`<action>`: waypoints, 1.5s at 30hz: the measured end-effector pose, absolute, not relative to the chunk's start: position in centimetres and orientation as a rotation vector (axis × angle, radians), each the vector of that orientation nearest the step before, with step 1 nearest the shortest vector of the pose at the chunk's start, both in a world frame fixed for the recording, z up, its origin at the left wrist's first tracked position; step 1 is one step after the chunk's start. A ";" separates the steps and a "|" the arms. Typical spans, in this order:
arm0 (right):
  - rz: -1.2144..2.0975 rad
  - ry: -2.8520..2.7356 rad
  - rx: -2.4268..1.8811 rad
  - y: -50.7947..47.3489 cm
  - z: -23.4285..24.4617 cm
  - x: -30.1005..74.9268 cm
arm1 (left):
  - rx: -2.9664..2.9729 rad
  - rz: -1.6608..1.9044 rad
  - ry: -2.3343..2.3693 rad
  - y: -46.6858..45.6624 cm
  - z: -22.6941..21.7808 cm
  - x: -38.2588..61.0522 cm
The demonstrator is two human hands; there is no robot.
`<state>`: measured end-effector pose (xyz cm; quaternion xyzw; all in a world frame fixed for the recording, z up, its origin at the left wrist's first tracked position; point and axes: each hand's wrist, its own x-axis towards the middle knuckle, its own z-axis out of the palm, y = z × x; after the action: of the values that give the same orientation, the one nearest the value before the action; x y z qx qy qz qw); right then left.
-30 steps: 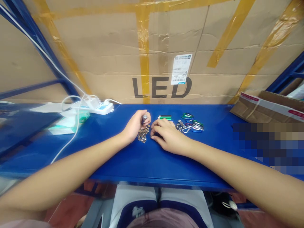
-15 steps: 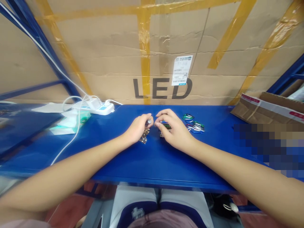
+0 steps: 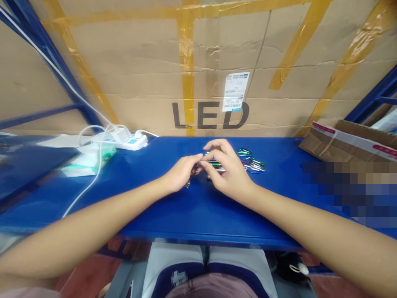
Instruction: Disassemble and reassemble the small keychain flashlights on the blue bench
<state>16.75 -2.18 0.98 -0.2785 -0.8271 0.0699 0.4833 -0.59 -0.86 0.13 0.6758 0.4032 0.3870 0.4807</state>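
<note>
My left hand (image 3: 180, 171) is closed in a pinch, its thumb and fingertips against those of my right hand. The small silver, round-ended piece it holds is now hidden by the fingers. Partly under this hand is a pile of small round metal pieces (image 3: 187, 184), mostly covered. My right hand (image 3: 228, 169) curves over the table with thumb and fingertips closed together; what they pinch, if anything, is too small to tell. Shiny coloured tubes (image 3: 214, 164), green and silver, show between its fingers. Right of it lies a cluster of coloured carabiner-like clips (image 3: 257, 164).
A large taped cardboard box (image 3: 139, 82) marked LED stands behind the blue table (image 3: 186, 219). At left are a white power strip (image 3: 133, 142) with cables and a tissue pack (image 3: 89, 159). An open cardboard box (image 3: 338, 142) is at right.
My left hand has moved right, bringing its fingertips against my right hand's. The silver piece seen in it earlier is now covered, and less of the metal pile shows.
</note>
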 end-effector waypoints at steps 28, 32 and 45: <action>-0.024 -2.506 -1.118 2.0 5.3 24.3 | 1.698 0.894 0.903 -0.9 1.2 -0.8; 0.159 -2.670 -1.026 2.7 4.0 25.8 | 1.696 0.898 0.906 -1.1 1.2 -0.8; 0.384 -2.692 -1.068 3.9 2.8 27.3 | 1.539 1.019 0.828 0.0 0.9 -1.3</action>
<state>27.27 3.85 2.76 -0.3633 -0.9159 0.1306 0.1098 -1.33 0.00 0.86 0.6448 0.3469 0.4268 0.5308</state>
